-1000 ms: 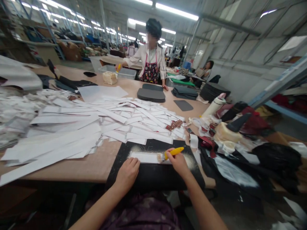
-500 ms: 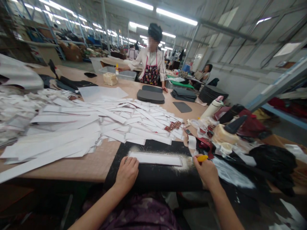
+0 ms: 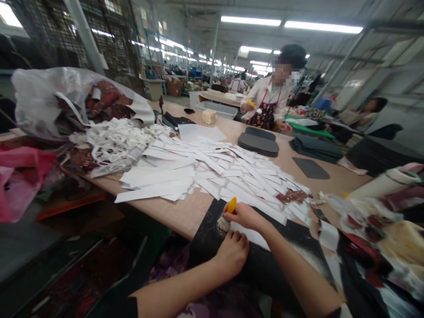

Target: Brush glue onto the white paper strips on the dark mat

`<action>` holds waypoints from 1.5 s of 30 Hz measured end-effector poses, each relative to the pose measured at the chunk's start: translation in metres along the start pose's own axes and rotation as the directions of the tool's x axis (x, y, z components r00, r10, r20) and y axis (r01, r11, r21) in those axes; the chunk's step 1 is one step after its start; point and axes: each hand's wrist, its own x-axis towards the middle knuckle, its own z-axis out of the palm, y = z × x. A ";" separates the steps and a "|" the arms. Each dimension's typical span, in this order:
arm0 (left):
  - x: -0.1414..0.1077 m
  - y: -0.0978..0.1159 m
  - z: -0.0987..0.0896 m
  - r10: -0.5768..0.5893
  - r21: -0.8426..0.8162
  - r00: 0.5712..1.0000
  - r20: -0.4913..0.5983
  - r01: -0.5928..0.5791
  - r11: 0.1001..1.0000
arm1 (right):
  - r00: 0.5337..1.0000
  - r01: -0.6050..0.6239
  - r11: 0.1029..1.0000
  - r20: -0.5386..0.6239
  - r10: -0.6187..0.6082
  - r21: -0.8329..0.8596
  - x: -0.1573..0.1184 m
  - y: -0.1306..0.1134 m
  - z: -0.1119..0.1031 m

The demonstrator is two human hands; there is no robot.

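A white strip (image 3: 253, 235) lies on a black sheet (image 3: 207, 238) at the table's front edge. Bent fingers of my left hand (image 3: 232, 251) press down at its left end, holding it against the sheet; their tips are partly hidden. Just above them, my right hand (image 3: 245, 217) is closed around the yellow handle of a brush (image 3: 232, 205). Its pale bristles touch the black sheet beside the strip's left end. My right forearm crosses over the strip and covers much of it.
Many white strips (image 3: 165, 176) are heaped beyond the sheet. Dark grey panels (image 3: 258, 145) are stacked farther back, near a co-worker (image 3: 274, 97) who holds a yellow-handled brush. A clear bag of scraps (image 3: 82, 99) stands left; a white bottle (image 3: 386, 183) and scraps lie right.
My right hand has carried the brush from the strip's right end across to its left end. The view has turned left. The co-worker's brush has moved away from the pale block.
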 end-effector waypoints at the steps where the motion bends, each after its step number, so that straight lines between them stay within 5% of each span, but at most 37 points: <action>1: 0.000 0.000 0.000 0.004 -0.005 1.000 -0.004 -0.004 1.000 | 0.999 -0.015 0.996 -0.040 0.012 -0.083 0.003 0.000 -0.002; 5: 0.000 -0.002 -0.002 0.014 -0.026 1.000 -0.001 -0.014 1.000 | 0.997 -0.016 0.992 -0.077 0.007 -0.122 0.002 -0.003 -0.007; 9: 0.001 -0.003 -0.005 0.029 -0.021 1.000 -0.001 -0.029 0.999 | 0.978 -0.181 0.950 -0.148 0.146 -0.256 -0.005 -0.001 -0.006; 13: 0.000 -0.003 -0.005 0.013 0.000 1.000 -0.017 -0.013 1.000 | 0.979 -0.184 0.979 -0.109 0.174 -0.083 -0.023 0.018 -0.011; 18: 0.000 -0.001 -0.005 0.002 0.014 1.000 -0.025 -0.002 1.000 | 0.858 -0.500 0.817 -0.288 0.424 -0.288 -0.058 0.036 -0.019; 23: -0.001 -0.002 -0.003 0.016 0.064 0.999 -0.040 -0.013 0.998 | 0.909 -0.347 0.937 -0.232 0.347 0.043 -0.092 0.048 -0.018; 25: 0.000 -0.003 -0.001 0.026 0.085 0.998 -0.066 -0.021 0.996 | 0.848 -0.467 0.882 -0.249 0.467 0.061 -0.119 0.066 -0.026; 28: 0.003 -0.003 0.001 0.026 0.105 0.996 -0.089 -0.016 0.994 | 0.661 -0.696 0.718 -0.373 0.651 0.020 -0.165 0.091 -0.041; 30: 0.008 -0.003 -0.001 0.009 0.109 0.997 -0.081 0.000 0.994 | 0.582 -0.755 0.656 -0.461 0.670 -0.001 -0.187 0.097 -0.045; 31: 0.010 -0.002 -0.003 0.001 0.107 0.997 -0.072 0.007 0.994 | 0.591 -0.740 0.673 -0.476 0.651 0.002 -0.194 0.097 -0.044; 34: 0.017 -0.001 -0.009 -0.008 0.096 0.999 -0.048 0.012 0.995 | 0.716 -0.606 0.794 -0.400 0.572 0.051 -0.202 0.092 -0.035; 35: 0.018 0.000 -0.011 -0.006 0.096 0.999 -0.042 0.010 0.995 | 0.721 -0.607 0.793 -0.390 0.573 0.044 -0.204 0.091 -0.031; 38: 0.018 0.001 -0.013 -0.004 0.113 0.999 -0.034 0.008 0.994 | 0.621 -0.709 0.705 -0.494 0.609 -0.021 -0.211 0.089 -0.023; 42: 0.017 -0.002 -0.012 0.022 0.128 0.997 -0.069 -0.014 0.992 | 0.750 -0.514 0.851 -0.424 0.507 0.108 -0.227 0.091 -0.018; 43: 0.018 -0.003 -0.013 0.031 0.129 0.997 -0.065 -0.023 0.991 | 0.756 -0.521 0.849 -0.413 0.508 0.089 -0.231 0.093 -0.019; 45: 0.027 -0.002 -0.017 0.031 0.130 0.999 -0.029 -0.027 0.991 | 0.686 -0.638 0.769 -0.472 0.553 -0.027 -0.239 0.097 -0.022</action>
